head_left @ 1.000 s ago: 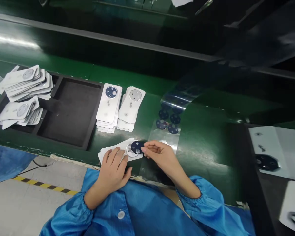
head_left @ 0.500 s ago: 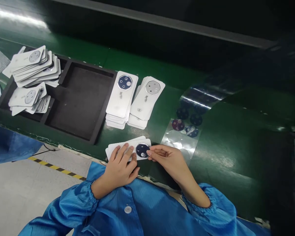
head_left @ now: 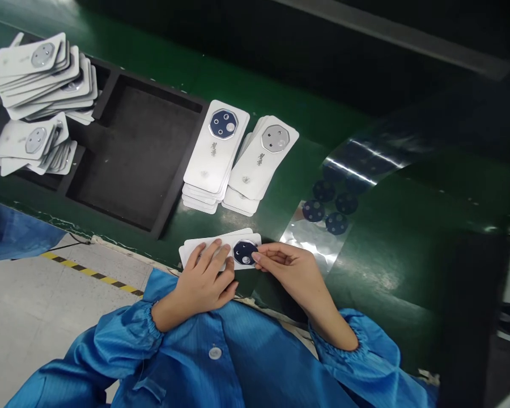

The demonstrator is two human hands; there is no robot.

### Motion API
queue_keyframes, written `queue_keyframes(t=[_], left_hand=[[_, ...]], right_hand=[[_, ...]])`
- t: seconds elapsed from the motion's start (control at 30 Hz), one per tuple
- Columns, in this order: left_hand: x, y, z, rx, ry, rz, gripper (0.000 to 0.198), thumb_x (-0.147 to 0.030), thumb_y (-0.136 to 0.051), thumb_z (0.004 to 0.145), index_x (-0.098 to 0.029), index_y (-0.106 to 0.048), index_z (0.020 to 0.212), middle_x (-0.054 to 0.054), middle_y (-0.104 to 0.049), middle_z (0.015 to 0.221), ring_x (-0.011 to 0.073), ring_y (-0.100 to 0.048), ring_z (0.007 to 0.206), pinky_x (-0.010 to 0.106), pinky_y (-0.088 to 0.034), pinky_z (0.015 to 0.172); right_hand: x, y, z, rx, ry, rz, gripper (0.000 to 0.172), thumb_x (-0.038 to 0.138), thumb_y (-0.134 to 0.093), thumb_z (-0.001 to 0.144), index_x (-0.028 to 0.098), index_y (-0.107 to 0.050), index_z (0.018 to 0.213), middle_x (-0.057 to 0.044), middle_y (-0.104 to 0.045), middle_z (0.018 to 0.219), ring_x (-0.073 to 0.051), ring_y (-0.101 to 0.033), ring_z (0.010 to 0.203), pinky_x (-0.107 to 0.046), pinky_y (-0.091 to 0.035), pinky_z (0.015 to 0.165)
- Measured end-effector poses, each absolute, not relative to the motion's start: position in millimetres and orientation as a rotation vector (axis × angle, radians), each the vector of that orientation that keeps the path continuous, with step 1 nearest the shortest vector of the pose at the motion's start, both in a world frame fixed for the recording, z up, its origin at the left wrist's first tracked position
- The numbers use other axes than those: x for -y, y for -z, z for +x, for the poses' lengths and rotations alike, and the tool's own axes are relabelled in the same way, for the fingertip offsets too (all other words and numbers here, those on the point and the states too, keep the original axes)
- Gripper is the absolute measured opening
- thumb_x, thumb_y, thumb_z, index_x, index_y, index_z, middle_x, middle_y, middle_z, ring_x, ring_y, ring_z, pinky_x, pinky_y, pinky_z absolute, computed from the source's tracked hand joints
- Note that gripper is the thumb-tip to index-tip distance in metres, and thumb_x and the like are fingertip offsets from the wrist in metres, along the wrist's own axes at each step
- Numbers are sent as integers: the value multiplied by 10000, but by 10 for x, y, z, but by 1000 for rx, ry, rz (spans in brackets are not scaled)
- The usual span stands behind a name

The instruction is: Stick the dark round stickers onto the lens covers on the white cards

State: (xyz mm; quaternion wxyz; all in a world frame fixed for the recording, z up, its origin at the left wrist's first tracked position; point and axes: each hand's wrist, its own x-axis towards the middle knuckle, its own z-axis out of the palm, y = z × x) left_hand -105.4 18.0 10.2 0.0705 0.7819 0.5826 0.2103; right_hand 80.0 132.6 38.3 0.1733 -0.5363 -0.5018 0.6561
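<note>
left hand flat on white card, grip spread, right hand pinching dark lens cover (just its edge)

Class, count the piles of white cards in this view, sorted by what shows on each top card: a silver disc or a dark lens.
Silver disc: 3 (upper tray pile, lower tray pile, right belt stack)
Dark lens: 2 (left belt stack, pile under the left hand)
Total: 5

Look at that: 1 dark lens plate at the right hand, 4 more on the film strip beyond it, 2 white card stacks ahead, 2 card piles in the tray far left!
</note>
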Motion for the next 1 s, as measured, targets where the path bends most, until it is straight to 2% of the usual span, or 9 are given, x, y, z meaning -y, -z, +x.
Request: queue_keyframes(t=[0.2, 0.7, 0.83, 0.9, 1.0], left_hand=[[-176, -87, -1058, -1761, -630, 2337, 339, -336, -590, 885, -160, -634, 1172, 186, -570, 1352, 387, -474, 1326, 547, -363, 1082], [-195, -87, -1055, -1779, -627, 2373, 352, -339, -598, 881, -128, -629, 1160, 195, -588, 1323, 393, -490, 1304, 537, -362, 1073], [-201, -92, -1049, -1788, -620, 2366, 444, -344, -581, 896, -95, -592, 1264, 190, -591, 1321, 384, -490, 1300, 527, -348, 1086], [-204, -101, -1040, -1811, -591, 2343, 523, -349, -558, 915, -92, -535, 1370, 172, -595, 1322, 367, -492, 1299, 515, -333, 1101], [-203, -113, -1022, -1834, -558, 2320, 547, -346, -534, 936, -114, -501, 1430, 153, -593, 1326, 349, -492, 1298, 504, -311, 1119]], right_hand=[[-1349, -407, 785, 1390, -1877, -1530, 461, 618, -884, 698, 192, -748, 808, -65, -699, 709, -257, -689, 658, -367, -625, 650], [-1337, -366, 818, 1378, -1876, -1475, 432, 592, -852, 748, 181, -753, 837, -74, -709, 783, -257, -690, 688, -368, -622, 678], [-1309, -323, 835, 1432, -1888, -1432, 364, 539, -806, 815, 186, -744, 879, -61, -707, 791, -250, -686, 708, -355, -608, 690], [-1250, -312, 808, 1599, -1724, -1435, 292, 483, -741, 883, 192, -734, 905, -50, -700, 787, -239, -675, 690, -350, -590, 674], [-1131, -319, 726, 2090, -1076, -1424, 250, 352, -550, 1016, 182, -709, 923, -68, -669, 807, -242, -633, 705, -359, -527, 640]])
